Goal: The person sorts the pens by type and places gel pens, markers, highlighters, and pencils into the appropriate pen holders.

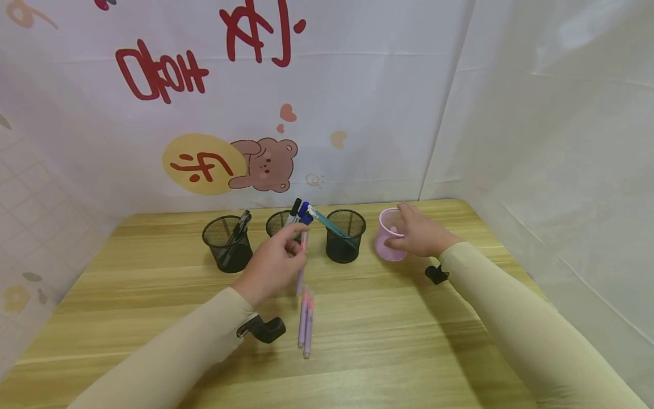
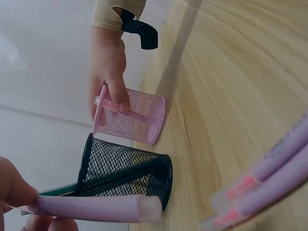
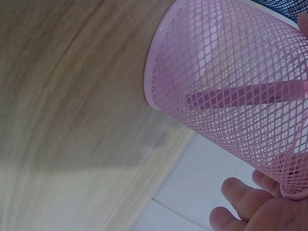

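Observation:
My left hand (image 1: 273, 261) pinches a purple pen (image 2: 96, 207) between thumb and fingers, its barrel hanging down above the table. Two more purple pens (image 1: 309, 332) with pink necks and clear caps lie side by side just nearer to me. On the right, my right hand (image 1: 424, 233) holds a pink mesh pen cup (image 1: 384, 248) near its rim, thumb on the near side and fingers on the far side. The cup stands upright on the table. Through its mesh, a purple pen (image 3: 240, 96) shows inside in the right wrist view.
Left of the pink cup stand three black mesh cups: one with teal pencils (image 1: 329, 223), a middle one (image 1: 276, 218) with blue and black markers partly behind my left hand, and a left one (image 1: 234, 258) with black pens. A printed cloth (image 1: 357, 142) hangs behind the wooden table (image 1: 388, 341).

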`<state>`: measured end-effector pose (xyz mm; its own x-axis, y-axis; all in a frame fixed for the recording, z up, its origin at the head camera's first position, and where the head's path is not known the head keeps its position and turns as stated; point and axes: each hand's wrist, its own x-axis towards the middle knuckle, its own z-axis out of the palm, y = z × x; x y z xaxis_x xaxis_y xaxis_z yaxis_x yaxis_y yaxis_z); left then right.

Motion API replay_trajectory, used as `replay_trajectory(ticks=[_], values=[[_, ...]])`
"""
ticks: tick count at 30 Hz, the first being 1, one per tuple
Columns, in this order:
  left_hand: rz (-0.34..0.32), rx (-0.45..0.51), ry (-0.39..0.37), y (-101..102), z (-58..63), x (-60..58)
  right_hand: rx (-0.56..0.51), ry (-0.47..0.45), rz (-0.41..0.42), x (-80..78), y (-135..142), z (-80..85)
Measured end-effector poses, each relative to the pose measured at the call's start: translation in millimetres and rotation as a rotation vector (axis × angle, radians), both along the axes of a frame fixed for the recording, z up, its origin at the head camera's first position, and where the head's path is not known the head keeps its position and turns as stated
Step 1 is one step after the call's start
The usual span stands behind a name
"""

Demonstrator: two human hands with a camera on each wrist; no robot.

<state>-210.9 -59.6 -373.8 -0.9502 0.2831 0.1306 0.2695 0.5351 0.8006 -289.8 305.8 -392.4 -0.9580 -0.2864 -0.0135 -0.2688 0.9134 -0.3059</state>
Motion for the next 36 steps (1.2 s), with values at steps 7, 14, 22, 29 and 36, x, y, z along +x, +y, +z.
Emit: replay_trajectory(ticks=[7, 14, 22, 29, 36], values=[[0.020, 0.100, 0.023, 8, 0.7, -2.8, 0.006, 0.001, 0.001, 0.4, -1, 0.4], [0.043, 0.181, 0.042, 17, 2.6, -6.0, 0.013, 0.004, 0.004, 0.9, -1, -0.1], [0.080, 0.296, 0.058, 28, 0.9, -12.7, 0.018, 0.002, -0.003, -0.3, -2, 0.3], [0.116, 0.392, 0.098, 42, 1.8, -18.8, 0.019, -0.010, -0.009, -0.9, -2, -0.3], [0.153, 0.466, 0.124, 55, 0.3, -24.7, 0.018, -0.014, -0.011, -1.0, -3, 0.3]])
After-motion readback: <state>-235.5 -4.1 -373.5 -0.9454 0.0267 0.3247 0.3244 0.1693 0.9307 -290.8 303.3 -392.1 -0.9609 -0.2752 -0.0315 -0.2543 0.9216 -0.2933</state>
